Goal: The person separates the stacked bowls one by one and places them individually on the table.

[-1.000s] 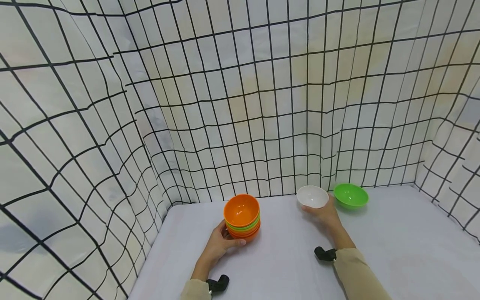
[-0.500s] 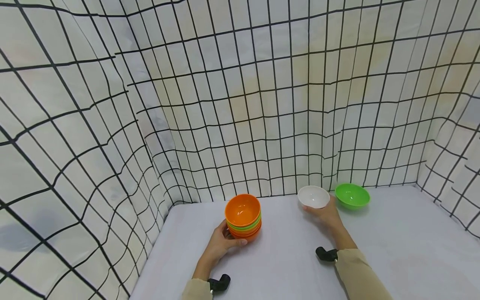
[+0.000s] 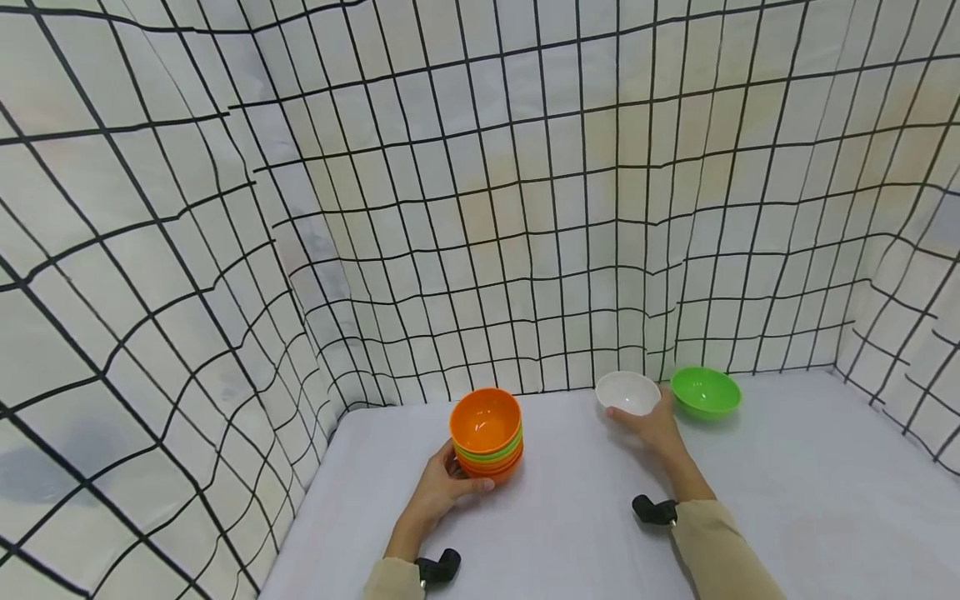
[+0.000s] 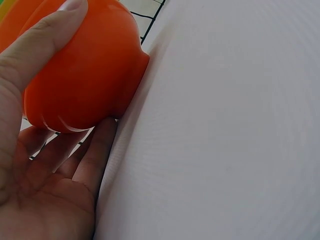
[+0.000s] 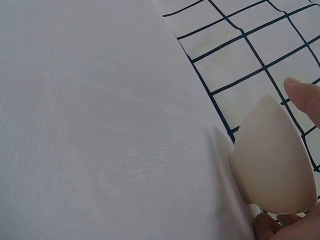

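At the centre of the head view stands a stack of bowls, orange on top with green and orange ones nested beneath. My left hand grips the stack low down, its thumb across the near side of the lowest orange bowl and its fingers around the far side. Farther right, a small white bowl stands near the back edge. My right hand spreads around it; in the right wrist view the thumb is apart from the bowl's wall, with fingers close below the bowl.
A wider green bowl stands just right of the white one. White cloth covers the table. Walls with a black grid rise behind and on both sides. Each wrist carries a black mount.
My right thumb has lifted slightly from the white bowl's near side. The left hand and the bowls stay in place.
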`<state>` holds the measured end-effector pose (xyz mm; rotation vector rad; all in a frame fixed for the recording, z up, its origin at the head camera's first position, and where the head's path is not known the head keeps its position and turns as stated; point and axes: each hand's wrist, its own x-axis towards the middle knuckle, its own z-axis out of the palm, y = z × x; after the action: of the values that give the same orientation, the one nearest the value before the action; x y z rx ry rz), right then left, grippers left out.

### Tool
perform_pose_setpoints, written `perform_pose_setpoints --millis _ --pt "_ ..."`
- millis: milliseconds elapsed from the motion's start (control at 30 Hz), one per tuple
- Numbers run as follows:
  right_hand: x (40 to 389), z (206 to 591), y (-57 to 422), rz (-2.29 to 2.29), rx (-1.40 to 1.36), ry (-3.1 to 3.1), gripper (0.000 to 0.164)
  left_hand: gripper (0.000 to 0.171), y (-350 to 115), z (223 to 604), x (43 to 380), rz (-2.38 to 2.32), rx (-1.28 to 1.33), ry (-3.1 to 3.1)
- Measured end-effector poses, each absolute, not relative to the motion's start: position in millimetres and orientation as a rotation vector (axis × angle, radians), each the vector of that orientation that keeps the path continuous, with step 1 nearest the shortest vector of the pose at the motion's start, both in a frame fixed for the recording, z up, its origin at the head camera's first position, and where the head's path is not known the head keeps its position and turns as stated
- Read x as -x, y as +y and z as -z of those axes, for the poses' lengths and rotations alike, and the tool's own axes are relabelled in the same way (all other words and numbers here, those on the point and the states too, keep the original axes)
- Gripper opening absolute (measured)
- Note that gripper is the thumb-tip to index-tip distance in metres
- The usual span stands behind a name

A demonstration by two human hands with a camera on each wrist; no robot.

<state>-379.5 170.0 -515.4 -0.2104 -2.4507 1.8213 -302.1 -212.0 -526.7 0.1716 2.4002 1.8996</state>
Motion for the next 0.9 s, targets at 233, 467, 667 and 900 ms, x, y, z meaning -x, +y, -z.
perform_pose_setpoints --millis 233,467,667,900 --pt "376.8 492.0 167.9 -1.71 0.225 -2.484 0.13 0.09 -211.3 524.4 302.1 -1.912 -0.161 2.406" --pt "361.8 458.9 160.0 -1.585 0.035 -2.444 0.124 0.091 -210.7 524.0 301.2 -1.913 -0.146 2.393" --pt "346.5 441.6 143.4 -1.632 -0.197 -2.425 0.116 0.09 -210.1 524.0 300.8 -1.909 -0.145 2.393" --pt "334.0 434.7 120.7 -1.721 -0.427 -2.371 0.103 0.09 -210.6 525.2 301.7 -1.902 -0.159 2.397"
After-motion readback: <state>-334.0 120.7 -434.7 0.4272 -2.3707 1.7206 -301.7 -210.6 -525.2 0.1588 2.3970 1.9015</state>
